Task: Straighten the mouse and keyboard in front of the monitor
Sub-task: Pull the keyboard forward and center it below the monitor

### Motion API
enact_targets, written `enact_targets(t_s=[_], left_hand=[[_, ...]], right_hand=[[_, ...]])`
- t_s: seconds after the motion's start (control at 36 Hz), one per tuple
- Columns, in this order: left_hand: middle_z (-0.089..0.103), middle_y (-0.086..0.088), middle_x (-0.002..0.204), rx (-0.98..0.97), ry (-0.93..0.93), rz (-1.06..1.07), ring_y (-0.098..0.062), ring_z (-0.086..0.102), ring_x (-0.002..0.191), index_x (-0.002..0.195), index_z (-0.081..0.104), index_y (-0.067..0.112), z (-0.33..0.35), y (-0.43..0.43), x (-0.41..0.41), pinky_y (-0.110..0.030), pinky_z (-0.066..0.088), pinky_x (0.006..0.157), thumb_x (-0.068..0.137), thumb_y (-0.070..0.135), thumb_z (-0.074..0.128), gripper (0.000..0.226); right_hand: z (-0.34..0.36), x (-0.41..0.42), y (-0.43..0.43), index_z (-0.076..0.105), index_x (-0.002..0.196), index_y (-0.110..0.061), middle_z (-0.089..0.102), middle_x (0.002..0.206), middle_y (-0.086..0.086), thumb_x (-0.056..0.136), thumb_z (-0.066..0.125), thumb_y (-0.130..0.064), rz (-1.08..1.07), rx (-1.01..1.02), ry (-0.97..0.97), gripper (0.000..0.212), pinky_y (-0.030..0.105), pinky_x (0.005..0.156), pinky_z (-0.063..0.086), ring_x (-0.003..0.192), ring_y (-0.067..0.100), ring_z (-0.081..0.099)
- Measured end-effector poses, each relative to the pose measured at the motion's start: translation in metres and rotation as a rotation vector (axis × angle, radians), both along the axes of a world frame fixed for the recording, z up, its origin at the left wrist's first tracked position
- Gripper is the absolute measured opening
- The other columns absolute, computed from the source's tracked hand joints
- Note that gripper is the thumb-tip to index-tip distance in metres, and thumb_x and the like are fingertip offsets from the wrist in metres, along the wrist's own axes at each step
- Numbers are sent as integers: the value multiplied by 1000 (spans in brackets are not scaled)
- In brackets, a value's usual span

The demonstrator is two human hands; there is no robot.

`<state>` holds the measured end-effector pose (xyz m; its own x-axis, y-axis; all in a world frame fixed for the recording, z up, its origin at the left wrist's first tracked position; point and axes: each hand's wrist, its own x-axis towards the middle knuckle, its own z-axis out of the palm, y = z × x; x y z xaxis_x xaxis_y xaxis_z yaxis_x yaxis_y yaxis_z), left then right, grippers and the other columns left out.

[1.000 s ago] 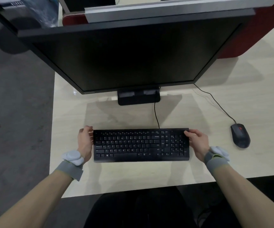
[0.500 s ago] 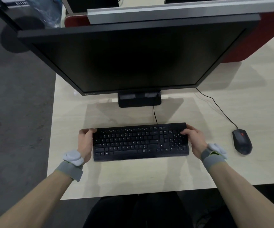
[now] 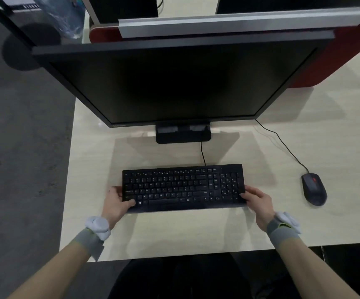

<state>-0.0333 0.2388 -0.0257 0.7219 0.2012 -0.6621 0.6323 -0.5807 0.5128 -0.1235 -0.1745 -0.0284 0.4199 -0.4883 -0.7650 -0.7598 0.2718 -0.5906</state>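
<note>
The monitor (image 3: 181, 83) stands at twelve o'clock; the keyboard (image 3: 183, 187) lies before it, long axis nine-to-three, squared. The left hand (image 3: 117, 202) and right hand (image 3: 258, 200) grip its ends. The mouse (image 3: 314, 192) sits at three o'clock, nearer the right hand.

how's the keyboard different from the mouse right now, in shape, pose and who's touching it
The keyboard is a wide flat slab; the mouse is a small rounded oval. The keyboard lies nearly square to the monitor, while the mouse sits off to the right, angled. The left hand and right hand hold the keyboard's ends; nothing touches the mouse. Both are black, corded, and rest on the desk.
</note>
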Motion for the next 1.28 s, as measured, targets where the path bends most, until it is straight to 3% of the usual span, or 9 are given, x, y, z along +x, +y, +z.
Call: enact_targets(t_s=[0.08, 0.19, 0.28, 0.39, 0.56, 0.72, 0.89, 1.08, 1.28], left_hand=[[65, -3, 94, -127, 20, 192, -14, 62, 82, 116, 52, 6, 1, -3, 5, -28, 49, 69, 69, -2, 77, 54], [65, -6, 98, -240, -12, 289, -17, 63, 86, 115, 51, 7, 3, -6, 11, -28, 50, 69, 69, -8, 76, 55], [66, -5, 98, -273, -35, 312, -14, 63, 85, 113, 53, 8, 4, -11, 17, -25, 49, 67, 69, -9, 75, 52], [64, -7, 100, -283, -37, 308, -23, 62, 91, 115, 52, 8, 6, -15, 22, -34, 50, 78, 69, -7, 76, 53], [64, -5, 102, -325, -41, 292, -19, 62, 91, 117, 51, 11, 4, -14, 14, -29, 49, 75, 71, -9, 73, 55], [64, -2, 99, -341, -55, 288, -12, 64, 88, 116, 50, 10, 0, -16, 9, -24, 49, 68, 70, -11, 73, 55], [63, -3, 99, -354, -40, 259, -12, 63, 88, 114, 50, 10, 1, -14, 11, -23, 48, 68, 73, -12, 71, 51], [64, -6, 104, -446, -76, 350, -20, 62, 96, 113, 55, 14, -1, -13, 7, -33, 50, 81, 76, -5, 71, 45], [63, -7, 107, -464, -65, 368, -20, 61, 97, 110, 55, 20, -1, -16, 7, -33, 50, 80, 77, -4, 70, 44]], right_hand=[[4, 4, 0, 70, 121, -3, 71, 117, 20, 86, 63, 10, -42, 60, -18, 38, 44, 107, 49, 107, 31, 63], [8, 11, 2, 69, 121, -9, 73, 109, 13, 82, 62, 12, -33, 79, -62, 45, 29, 85, 49, 98, 24, 64], [8, 18, 2, 68, 128, -6, 73, 115, 13, 79, 60, 13, -39, 92, -105, 52, 33, 93, 48, 104, 26, 62], [7, 24, 4, 72, 121, -12, 74, 114, 11, 76, 59, 14, -53, 93, -124, 53, 33, 88, 49, 102, 25, 63], [11, 19, 8, 75, 109, -25, 77, 83, -13, 70, 54, 10, -73, 104, -102, 57, 28, 67, 47, 85, 14, 62], [11, 20, 9, 73, 103, -29, 73, 91, -9, 71, 54, 12, -106, 67, -104, 56, 26, 71, 42, 85, 13, 58], [10, 19, 8, 69, 116, -26, 72, 95, -10, 71, 54, 13, -70, 39, -89, 62, 27, 72, 40, 85, 13, 56], [14, 19, 4, 73, 116, -29, 71, 96, -4, 65, 48, 9, -31, 142, -63, 68, 27, 70, 40, 88, 15, 56], [12, 14, 4, 72, 121, -35, 74, 96, -12, 62, 50, 7, -12, 154, -76, 75, 30, 68, 41, 92, 15, 56]])
